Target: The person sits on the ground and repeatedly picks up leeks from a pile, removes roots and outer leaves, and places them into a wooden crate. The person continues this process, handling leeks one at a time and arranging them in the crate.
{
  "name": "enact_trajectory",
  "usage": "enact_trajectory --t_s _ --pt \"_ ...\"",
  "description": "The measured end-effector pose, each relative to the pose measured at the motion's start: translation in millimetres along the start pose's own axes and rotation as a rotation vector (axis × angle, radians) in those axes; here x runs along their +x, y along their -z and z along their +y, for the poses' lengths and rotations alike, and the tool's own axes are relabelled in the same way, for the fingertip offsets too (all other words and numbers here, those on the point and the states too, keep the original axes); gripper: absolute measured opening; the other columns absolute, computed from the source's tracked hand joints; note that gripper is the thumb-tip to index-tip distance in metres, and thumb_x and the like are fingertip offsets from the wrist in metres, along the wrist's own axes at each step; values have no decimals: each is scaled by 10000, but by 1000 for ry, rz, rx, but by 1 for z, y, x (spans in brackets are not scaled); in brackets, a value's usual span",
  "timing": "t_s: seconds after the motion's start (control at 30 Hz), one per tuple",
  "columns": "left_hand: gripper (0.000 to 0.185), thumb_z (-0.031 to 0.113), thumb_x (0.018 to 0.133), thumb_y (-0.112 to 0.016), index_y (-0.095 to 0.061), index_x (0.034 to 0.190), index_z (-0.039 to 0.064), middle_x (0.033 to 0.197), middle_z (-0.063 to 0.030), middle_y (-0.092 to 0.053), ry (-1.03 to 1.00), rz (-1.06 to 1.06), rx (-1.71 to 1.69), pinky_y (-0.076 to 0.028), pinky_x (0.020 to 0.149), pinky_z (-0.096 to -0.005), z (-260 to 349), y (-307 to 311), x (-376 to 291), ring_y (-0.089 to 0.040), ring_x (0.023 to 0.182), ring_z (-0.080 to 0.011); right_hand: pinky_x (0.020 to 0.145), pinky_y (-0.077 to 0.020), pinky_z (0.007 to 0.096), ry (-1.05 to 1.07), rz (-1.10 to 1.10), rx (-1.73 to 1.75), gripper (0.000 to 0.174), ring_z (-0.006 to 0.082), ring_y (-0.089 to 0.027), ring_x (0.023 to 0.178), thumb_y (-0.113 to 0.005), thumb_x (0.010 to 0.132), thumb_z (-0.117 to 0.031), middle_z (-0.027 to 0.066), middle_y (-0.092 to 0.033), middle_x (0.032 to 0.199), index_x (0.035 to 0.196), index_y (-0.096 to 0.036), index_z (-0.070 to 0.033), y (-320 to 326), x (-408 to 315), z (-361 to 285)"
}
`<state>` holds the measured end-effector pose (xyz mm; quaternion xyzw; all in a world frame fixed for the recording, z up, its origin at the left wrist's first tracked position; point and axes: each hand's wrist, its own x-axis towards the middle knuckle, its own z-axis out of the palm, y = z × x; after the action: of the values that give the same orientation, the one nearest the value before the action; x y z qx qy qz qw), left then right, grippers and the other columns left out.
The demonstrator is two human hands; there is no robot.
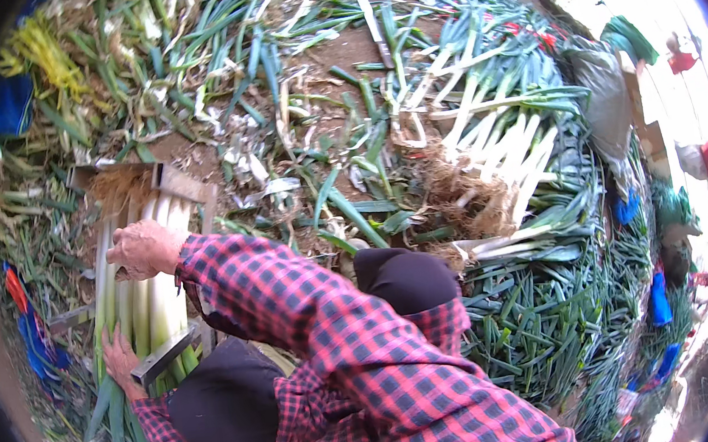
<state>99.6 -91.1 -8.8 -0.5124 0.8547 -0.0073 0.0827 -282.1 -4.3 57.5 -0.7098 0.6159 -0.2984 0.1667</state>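
Several leeks (140, 305) lie side by side in a metal frame (181, 183), their roots at its upper end and their green leaves hanging out below. My right hand (147, 248) is over the white stems, fingers curled; whether it grips a stem is hidden. My left hand (121, 361) lies with spread fingers on the outer leek at the left, beside the frame's lower metal bar (165, 355). A knife (374, 27) with a dark handle lies on the ground at the top. To the right is a pile of leeks (501, 155) with roots on.
Leaf trimmings (252, 160) litter the soil ahead. Yellow ties (47, 55) lie at the upper left near a blue cloth or bag (5, 104). A heap of leek greens (530, 325) spreads on the right, with a greyish plastic bag (601, 95) beyond it.
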Motion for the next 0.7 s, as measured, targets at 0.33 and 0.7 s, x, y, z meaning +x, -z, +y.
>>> enact_trajectory --t_s 0.33,0.7 --pt "532 376 1135 -456 -544 1475 -23 1498 -163 -578 -30 180 -737 -363 1197 -410 -8 75 26 -523 1387 -292 761 -591 477 -302 510 -81 219 356 -715 877 -619 956 -190 152 -718 941 1149 -687 -110 200 -341 104" --pt "390 219 1113 -509 -605 1413 -13 1412 -142 -648 -362 59 -619 -409 1148 -385 181 170 -16 -577 1329 -266 1035 -461 503 -1149 214 -872 366 321 -614 1163 -612 886 -176 94 -658 1175 1241 -699 -164 61 -768 112"
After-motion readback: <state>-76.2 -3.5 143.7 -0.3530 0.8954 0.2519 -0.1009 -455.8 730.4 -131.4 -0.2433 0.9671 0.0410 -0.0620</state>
